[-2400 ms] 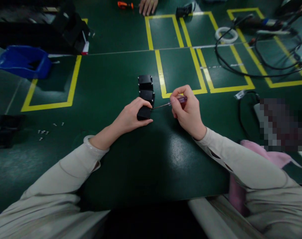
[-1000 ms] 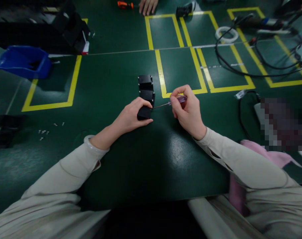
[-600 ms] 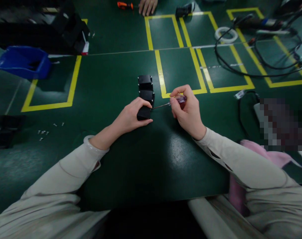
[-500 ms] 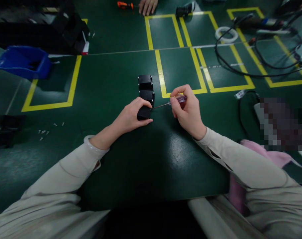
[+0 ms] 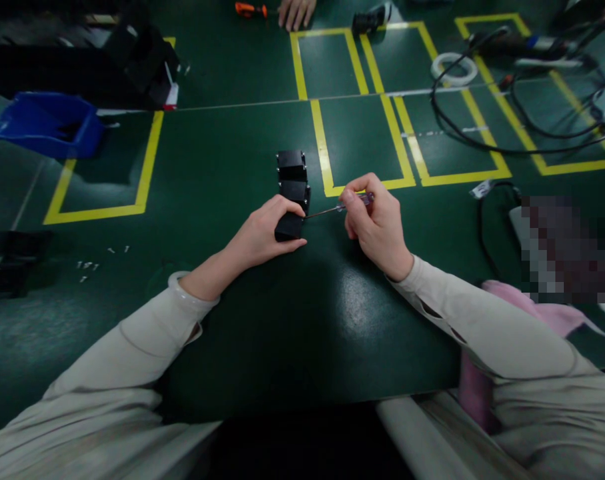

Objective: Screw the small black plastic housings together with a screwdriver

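Since the earlier frame, the fingers of your right hand [image 5: 377, 223] have shifted slightly around the handle of the screwdriver [image 5: 355, 202], while your left hand [image 5: 265, 231] keeps its place. You hold the handle pinched between closed fingers; the shaft points left and slightly towards you, its tip at the right-hand edge of the nearest black block [image 5: 288, 227]. Whether the tip sits in a screw head is too small to tell. Your left hand is closed about this block, digits on its far and near sides, and partly covers it.

The nearest black block lies on the green table [image 5: 302, 333], in front of you and between your hands, at the near end of a short row. Beyond it stand the middle black block [image 5: 293, 191] and the far black block [image 5: 290, 159], both with small bright fittings along their sides.

To your left, loose screws [image 5: 87, 265] lie scattered, with a blue bin [image 5: 82, 137] farther off. Yellow tape outlines [image 5: 320, 147] mark the surface. At the far edge, another person's hand [image 5: 296, 12] rests near an orange-handled screwdriver [image 5: 245, 9]. To your right are a white ring [image 5: 453, 79], a black cable [image 5: 452, 127] and a pink cloth [image 5: 537, 310].
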